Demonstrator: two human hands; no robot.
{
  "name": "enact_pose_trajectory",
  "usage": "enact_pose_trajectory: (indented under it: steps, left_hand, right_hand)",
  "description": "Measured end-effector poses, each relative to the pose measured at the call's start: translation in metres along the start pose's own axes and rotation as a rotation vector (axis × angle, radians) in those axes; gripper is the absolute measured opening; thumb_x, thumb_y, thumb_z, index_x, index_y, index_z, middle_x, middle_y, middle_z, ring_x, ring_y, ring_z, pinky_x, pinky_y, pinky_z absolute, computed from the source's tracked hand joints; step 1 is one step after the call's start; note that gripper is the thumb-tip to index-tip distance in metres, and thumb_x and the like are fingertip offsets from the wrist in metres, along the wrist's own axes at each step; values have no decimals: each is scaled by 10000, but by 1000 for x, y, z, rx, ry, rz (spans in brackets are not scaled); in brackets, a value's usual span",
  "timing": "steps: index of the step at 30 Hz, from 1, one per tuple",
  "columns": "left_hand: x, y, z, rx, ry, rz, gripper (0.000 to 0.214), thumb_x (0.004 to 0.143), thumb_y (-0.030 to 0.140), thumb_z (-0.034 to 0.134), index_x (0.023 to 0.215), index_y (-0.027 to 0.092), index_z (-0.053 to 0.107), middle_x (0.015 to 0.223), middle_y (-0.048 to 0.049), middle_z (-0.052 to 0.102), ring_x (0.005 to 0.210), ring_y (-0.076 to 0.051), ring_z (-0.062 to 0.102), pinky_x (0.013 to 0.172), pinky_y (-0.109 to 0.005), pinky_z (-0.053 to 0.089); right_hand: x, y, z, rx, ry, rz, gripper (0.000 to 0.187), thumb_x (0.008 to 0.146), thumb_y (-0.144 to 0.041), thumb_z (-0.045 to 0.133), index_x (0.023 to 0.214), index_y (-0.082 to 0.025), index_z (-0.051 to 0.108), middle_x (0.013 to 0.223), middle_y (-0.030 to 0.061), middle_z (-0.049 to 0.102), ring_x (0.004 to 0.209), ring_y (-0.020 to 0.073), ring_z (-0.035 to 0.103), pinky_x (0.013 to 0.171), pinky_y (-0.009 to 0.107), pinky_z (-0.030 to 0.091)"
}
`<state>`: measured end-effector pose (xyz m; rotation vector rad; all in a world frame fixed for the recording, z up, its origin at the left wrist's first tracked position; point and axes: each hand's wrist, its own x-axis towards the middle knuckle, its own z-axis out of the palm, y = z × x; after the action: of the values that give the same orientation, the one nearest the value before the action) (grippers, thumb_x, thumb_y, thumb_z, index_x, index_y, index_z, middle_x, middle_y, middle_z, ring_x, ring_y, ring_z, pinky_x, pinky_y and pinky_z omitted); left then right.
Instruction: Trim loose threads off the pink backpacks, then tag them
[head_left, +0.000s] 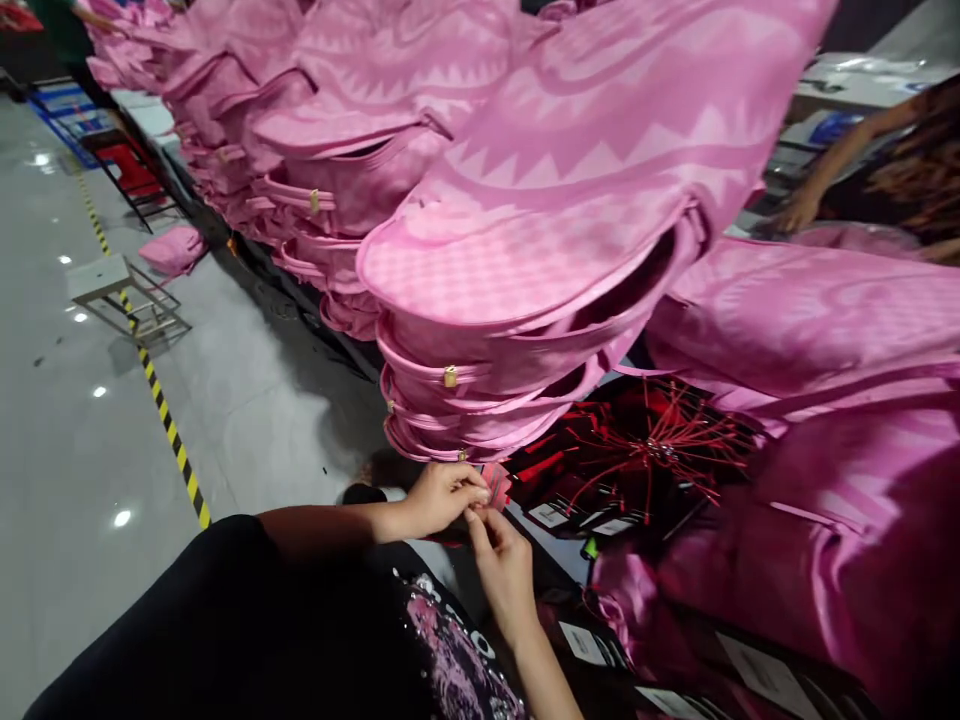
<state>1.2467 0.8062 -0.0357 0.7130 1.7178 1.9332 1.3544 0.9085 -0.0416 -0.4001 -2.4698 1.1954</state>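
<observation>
My left hand [444, 502] is closed in a pinch beside a small red-pink patterned piece [496, 484] with a jagged edge, which shows just behind its fingertips. My right hand [504, 562] meets it from below, thumb and forefinger pressed together against the left fingertips. Whatever lies between the right fingers is too small to make out. Right above both hands rises a stack of pink bags [517, 270] with zips and gold-coloured zipper pulls. To the right of the hands lies a bunch of black and red tags [547, 515] with red strings [660, 445] fanned out.
More stacked pink bags [337, 150] run back along the table. Pink bags [817, 320] also lie at right, near another person's arm [847, 165]. A stool [105, 278], a pink bag [174, 248] and yellow-black tape [169, 420] are on the floor at left.
</observation>
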Motion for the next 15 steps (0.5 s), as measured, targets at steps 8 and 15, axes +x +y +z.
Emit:
enact_pose_trajectory:
  steps: [8, 15]
  left_hand:
    - [14, -49, -191, 278, 339, -73, 198, 846, 241, 539, 937, 169, 700, 792, -26, 705, 652, -120, 641, 615, -224, 522]
    - [107, -97, -324, 667, -2, -17, 252, 872, 160, 522, 983, 181, 747, 1045, -92, 737, 992, -231, 669, 903, -341, 511]
  right_hand:
    - [21, -10, 90, -62, -131, 134, 404, 915, -477, 463, 1056, -159, 668, 906, 99, 725, 756, 216, 681, 688, 303, 520]
    - [129, -42, 233, -453, -63, 320, 415, 912, -307, 462, 1278, -142, 567, 904, 119, 724, 818, 253, 685, 730, 327, 490]
